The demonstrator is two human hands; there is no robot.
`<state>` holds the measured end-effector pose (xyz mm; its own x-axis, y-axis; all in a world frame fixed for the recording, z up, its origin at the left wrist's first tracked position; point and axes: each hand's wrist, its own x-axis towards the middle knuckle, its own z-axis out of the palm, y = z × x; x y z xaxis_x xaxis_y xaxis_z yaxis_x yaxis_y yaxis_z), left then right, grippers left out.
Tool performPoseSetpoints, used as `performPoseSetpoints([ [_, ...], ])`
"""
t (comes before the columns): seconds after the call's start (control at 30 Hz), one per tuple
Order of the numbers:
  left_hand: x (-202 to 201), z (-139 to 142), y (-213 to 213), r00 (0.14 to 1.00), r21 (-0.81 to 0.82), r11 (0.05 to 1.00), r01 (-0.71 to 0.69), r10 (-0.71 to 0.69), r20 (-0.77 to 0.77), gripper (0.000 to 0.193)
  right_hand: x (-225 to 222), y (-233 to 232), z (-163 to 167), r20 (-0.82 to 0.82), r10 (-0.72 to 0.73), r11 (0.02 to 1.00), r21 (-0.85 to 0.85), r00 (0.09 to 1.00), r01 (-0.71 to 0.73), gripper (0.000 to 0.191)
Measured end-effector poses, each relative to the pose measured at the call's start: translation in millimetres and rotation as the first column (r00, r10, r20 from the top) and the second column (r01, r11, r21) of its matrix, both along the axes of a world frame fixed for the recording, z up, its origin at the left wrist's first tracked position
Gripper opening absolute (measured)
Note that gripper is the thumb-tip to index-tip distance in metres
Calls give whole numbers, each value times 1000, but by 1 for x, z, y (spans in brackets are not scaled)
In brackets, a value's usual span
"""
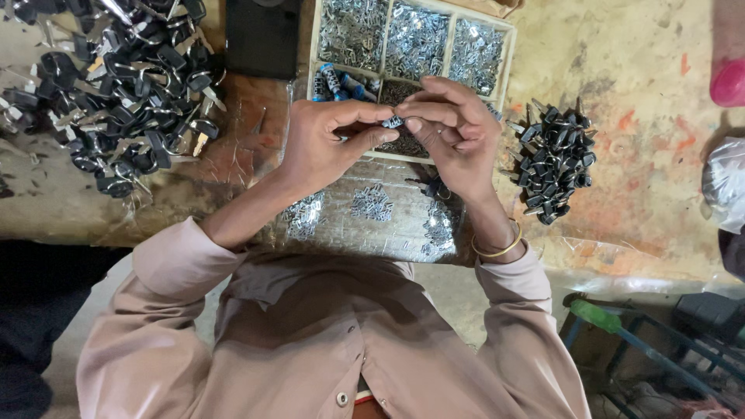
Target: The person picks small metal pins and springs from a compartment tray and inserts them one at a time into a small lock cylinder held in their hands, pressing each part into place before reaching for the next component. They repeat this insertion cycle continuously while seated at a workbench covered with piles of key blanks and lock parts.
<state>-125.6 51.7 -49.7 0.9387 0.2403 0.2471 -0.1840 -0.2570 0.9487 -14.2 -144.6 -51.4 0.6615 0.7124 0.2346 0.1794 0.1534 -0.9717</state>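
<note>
My left hand (pixel 324 143) and my right hand (pixel 454 132) meet over the near edge of a wooden compartment tray (pixel 508 54). Together their fingertips pinch a small metal part (pixel 393 122). The tray's cells hold several small shiny metal pieces, and one cell holds blue and black cylinders (pixel 335 82). A gold bangle (pixel 497 250) circles my right wrist. Beneath my forearms lie small clusters of metal bits (pixel 371 203) on a clear plastic sheet.
A big heap of black-headed keys (pixel 128 93) lies at the left. A smaller pile of black key parts (pixel 555 159) sits right of the tray. A black box (pixel 262 35) stands behind. A pink object (pixel 729 81) and a plastic bag (pixel 725 182) are at the right edge.
</note>
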Motion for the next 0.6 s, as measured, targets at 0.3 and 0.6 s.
performPoseSetpoints([
  [0.3,-1,0,-1,1000,-53,999,6,-7,-23,22,5,0,11,15,8,999,-49,1000,-8,45],
  [0.6,0,2,-2,1000,-49,999,-22,21,-7,24,8,3,24,731,80,814,-440,678,379,17],
])
